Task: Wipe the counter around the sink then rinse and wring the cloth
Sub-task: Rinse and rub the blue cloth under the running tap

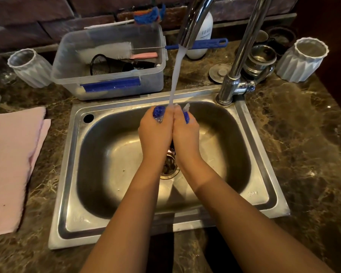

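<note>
Cloth (pixel 158 112) deep blue, shows at both fists. Sink (pixel 264 196) bare grey steel, dull sheen. Counter (pixel 307 146) dark brown marble w/ pale gold-white veining. Folded towel (pixel 10 164) at left pale pink. Tub (pixel 108 62) clear plastic w/ blue strip along front; pink-handled brush inside, black mesh cup. Two ribbed cups (pixel 303 60) white-grey. Tap (pixel 236 62) chrome. Bottle (pixel 202 36) white. Wall bricks dark purplish-brown.

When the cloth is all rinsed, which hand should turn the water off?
Probably the right hand. The tap handle sits at the sink's back right corner, on that hand's side. The left hand could keep the blue cloth over the basin.
</note>
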